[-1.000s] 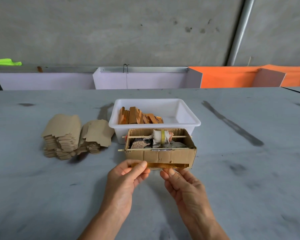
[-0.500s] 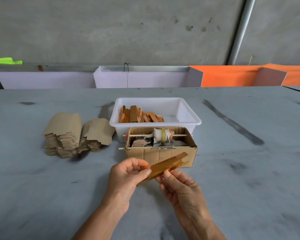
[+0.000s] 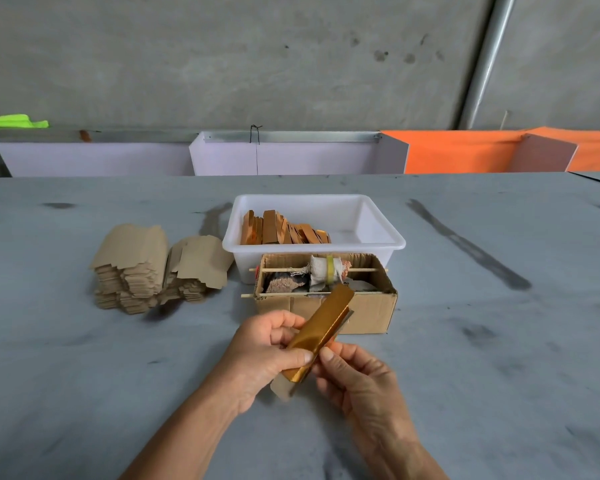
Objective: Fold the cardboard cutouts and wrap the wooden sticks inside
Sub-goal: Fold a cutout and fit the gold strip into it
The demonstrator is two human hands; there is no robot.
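Just in front of the small brown cardboard box (image 3: 326,308), a long gold-faced folded cardboard wrap (image 3: 321,336) is held tilted above the grey table (image 3: 84,393), its far end raised toward the box. The left hand (image 3: 267,355) is curled around the wrap's lower half, thumb pressed on the shiny face; the right hand (image 3: 354,372) pinches its edge between thumb and fingertips. Whether a stick is already enclosed cannot be told, since the inside of the wrap is hidden.

The task is judged to be partly under way. One cutout appears folded into a narrow sleeve, with a plain flap showing at its near end that seems not yet closed. Behind the box, a white plastic tub (image 3: 378,233) holds a leaning row of orange-brown wooden pieces (image 3: 284,232) at its left side, with the rest of its floor bare; whether these are wrapped or bare sticks cannot be said. Left of the box, two stacks of flat tan cardboard cutouts (image 3: 146,268) remain unfolded, so much work is judged to be left.

Inside the box, thin wooden skewers run across the top, and a cloth roll with a yellow band (image 3: 328,271) is threaded on the far one.

The table surface is dull grey, marked with dark smudges and streaks. Beyond the box, pale lilac panels (image 3: 94,159) and orange panels (image 3: 458,152) line the far edge of the table, backed by a stained concrete wall (image 3: 222,57) with a slanted metal pipe (image 3: 482,57).
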